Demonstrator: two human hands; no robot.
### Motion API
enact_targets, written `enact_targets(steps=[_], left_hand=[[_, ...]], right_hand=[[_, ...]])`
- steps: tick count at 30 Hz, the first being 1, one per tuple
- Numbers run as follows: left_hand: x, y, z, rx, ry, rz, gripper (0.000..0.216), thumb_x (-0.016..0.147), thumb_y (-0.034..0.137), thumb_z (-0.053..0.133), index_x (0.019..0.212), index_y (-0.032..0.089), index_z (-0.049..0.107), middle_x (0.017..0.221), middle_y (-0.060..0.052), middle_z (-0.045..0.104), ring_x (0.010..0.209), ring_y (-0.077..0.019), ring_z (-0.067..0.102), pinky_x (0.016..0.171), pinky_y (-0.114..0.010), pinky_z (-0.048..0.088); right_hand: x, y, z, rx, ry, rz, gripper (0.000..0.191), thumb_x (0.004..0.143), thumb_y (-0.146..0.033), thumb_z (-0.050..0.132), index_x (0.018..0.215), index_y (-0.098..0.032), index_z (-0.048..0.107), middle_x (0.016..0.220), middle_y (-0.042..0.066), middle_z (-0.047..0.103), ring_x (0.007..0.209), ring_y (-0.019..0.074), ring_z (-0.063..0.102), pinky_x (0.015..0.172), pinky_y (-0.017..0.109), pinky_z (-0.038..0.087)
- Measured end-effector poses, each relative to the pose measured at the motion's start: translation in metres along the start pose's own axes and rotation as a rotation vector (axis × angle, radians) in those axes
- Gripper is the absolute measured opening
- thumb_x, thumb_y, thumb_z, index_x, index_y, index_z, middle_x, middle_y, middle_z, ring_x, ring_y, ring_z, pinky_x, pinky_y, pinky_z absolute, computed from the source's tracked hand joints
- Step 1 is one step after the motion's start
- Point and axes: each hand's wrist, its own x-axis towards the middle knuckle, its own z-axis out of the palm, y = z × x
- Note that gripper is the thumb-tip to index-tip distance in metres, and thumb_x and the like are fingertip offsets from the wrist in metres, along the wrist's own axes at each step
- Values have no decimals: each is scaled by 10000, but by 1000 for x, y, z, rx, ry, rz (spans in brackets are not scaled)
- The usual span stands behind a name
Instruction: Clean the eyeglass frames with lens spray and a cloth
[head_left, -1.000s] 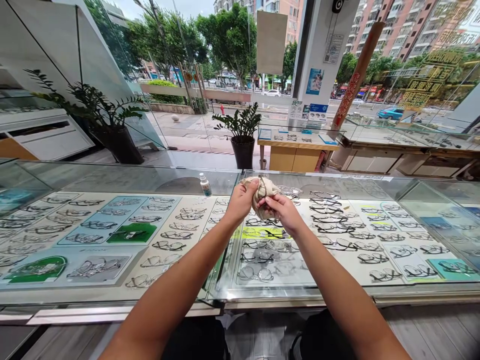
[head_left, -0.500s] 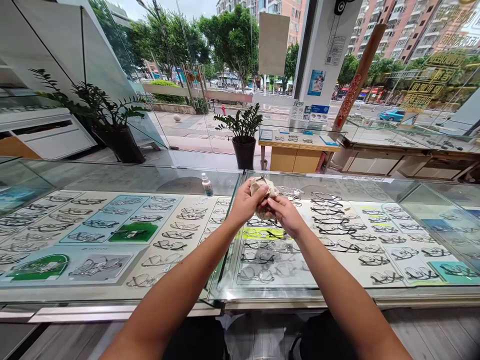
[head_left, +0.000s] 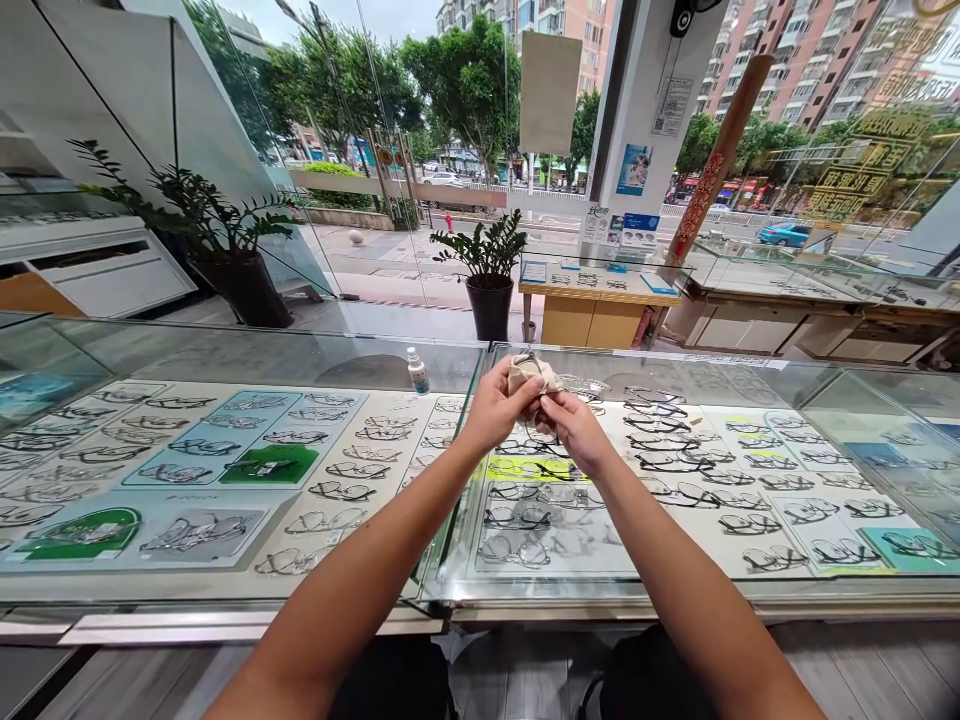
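Head view: above the glass display counter, the left hand pinches a beige cleaning cloth bunched around a pair of glasses. The right hand pinches the frame from the opposite side. Lens-wiping appears to be under way, and shifting to another part would call for a light re-grip. The cloth hides the lenses, and the frame is barely legible. A small bottle stands nearby.

One head cam — faces fwd & down over glass counter, left hand & right hand close, mid-frame.
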Motion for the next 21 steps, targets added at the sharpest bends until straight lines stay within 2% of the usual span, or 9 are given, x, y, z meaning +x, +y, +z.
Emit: enact_targets(steps=[3, 6, 8, 11, 14, 18, 21], left_hand=[[-2, 2, 3, 90, 93, 86, 444, 876, 588, 787, 822, 187, 606, 718, 20, 553, 626, -107, 475, 591, -250, 387], [0, 2, 2, 68, 119, 69, 498, 905, 651, 720, 769, 188, 597, 671, 23, 525, 588, -107, 449, 561, -259, 367], [3, 0, 1, 21, 95, 43, 495, 907, 662, 712, 815, 182, 630, 703, 11, 582, 629, -118, 509, 606, -256, 419], [6, -3, -2, -47, 15, -3, 492, 835, 608, 819, 1017, 169, 693, 875, -29, 706, 799, -155, 631, 758, -269, 504], [5, -3, -1, -88, -48, -75, 574, 742, 517, 922, 1132, 179, 669, 948, -37, 737, 806, -162, 654, 745, -269, 514], [2, -1, 1, -68, 24, -40, 476, 753, 537, 907, 926, 174, 653, 773, 7, 674, 649, -115, 577, 628, -240, 466], [2, -3, 2, -64, 55, -50, 485, 794, 612, 850, 843, 169, 659, 679, 13, 637, 579, -111, 539, 571, -250, 447]], right_hand=[[-3, 0, 2, -70, -41, -9, 478, 749, -647, 882, 876, -194, 796, 857, 34, 739, 715, 137, 565, 700, 299, 431], [-4, -3, 1, -116, -50, -12, 476, 771, -650, 864, 881, -189, 814, 882, 55, 757, 741, 152, 577, 728, 312, 453], [-3, -5, -2, -112, -26, -10, 467, 774, -642, 864, 891, -192, 822, 902, 63, 768, 749, 157, 583, 725, 312, 457], [0, -5, -6, -64, 27, -5, 459, 751, -634, 879, 880, -198, 812, 911, 59, 768, 746, 155, 587, 698, 301, 458], [3, -2, -7, -37, 39, 3, 486, 709, -650, 895, 869, -202, 794, 872, 44, 749, 713, 146, 566, 666, 293, 446], [2, -2, -5, -138, -8, -76, 475, 769, -666, 852, 872, -204, 799, 844, 42, 730, 713, 153, 544, 705, 318, 447], [0, -3, -3, -202, -17, -111, 459, 812, -663, 819, 870, -208, 809, 858, 49, 731, 738, 167, 545, 738, 333, 444]])
